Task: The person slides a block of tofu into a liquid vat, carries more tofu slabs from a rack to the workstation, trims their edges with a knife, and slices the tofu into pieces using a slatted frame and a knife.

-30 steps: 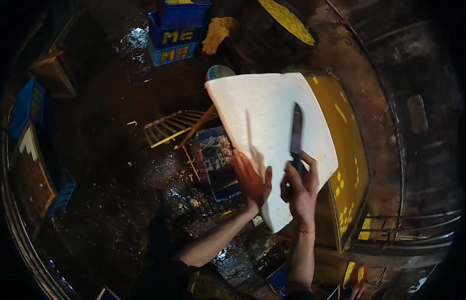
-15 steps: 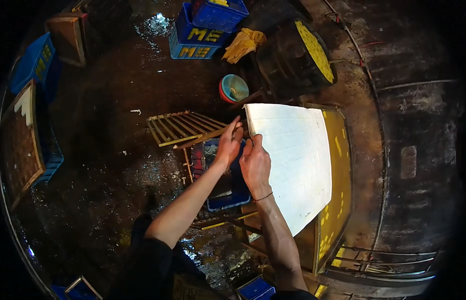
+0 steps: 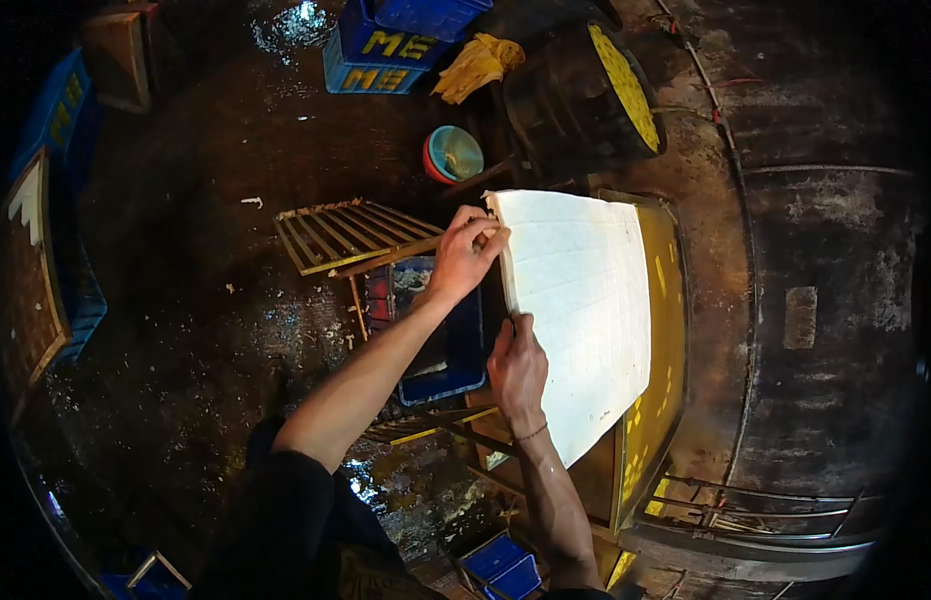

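Here the left hand [image 3: 462, 262] is pinching the white slab [image 3: 583, 300] with its fingers, near the far left corner, while the right hand [image 3: 518, 372] is curling its fingers closed against the same edge, nearer the body; anything inside them is staying hidden. The slab is lying on the yellow-flecked worktop [image 3: 668, 330], beside a blue crate [image 3: 469, 372].

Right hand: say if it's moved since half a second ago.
Yes: the right hand is lower along the white slab's edge, farther from the round bowl.
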### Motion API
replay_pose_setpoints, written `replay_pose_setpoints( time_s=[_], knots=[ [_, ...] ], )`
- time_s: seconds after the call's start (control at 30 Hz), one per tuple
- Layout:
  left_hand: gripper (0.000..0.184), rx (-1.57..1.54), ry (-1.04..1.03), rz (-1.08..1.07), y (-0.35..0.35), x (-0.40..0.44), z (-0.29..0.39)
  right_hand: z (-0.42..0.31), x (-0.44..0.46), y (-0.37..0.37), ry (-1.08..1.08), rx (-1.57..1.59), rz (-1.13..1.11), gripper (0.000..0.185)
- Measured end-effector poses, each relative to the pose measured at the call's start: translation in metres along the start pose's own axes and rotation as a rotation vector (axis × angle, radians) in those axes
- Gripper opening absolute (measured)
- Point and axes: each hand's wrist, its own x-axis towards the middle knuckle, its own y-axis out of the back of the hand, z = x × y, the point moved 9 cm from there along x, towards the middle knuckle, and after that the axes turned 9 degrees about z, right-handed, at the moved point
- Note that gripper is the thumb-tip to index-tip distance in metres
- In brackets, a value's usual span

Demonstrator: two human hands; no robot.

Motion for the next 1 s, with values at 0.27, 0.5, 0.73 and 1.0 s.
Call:
replay_pose_setpoints(
  time_s=[0.27,0.5,0.73,1.0],
  knots=[
    [0.019,-0.094,-0.025,-0.002,-0.01,-0.091,0.01,0.039,-0.094,0.038,-0.085,0.013,-0.062,0.015],
    [0.017,-0.125,-0.004,0.056,-0.017,-0.178,0.02,0.072,-0.169,0.066,-0.117,0.003,-0.079,0.021],
    [0.014,-0.172,0.111,0.099,-0.018,-0.266,0.026,0.091,-0.228,0.095,-0.122,0.023,-0.088,0.022],
    [0.018,-0.182,0.615,0.131,-0.033,-0.368,0.02,0.14,-0.296,0.102,-0.148,0.115,-0.137,0.029]
  ],
)
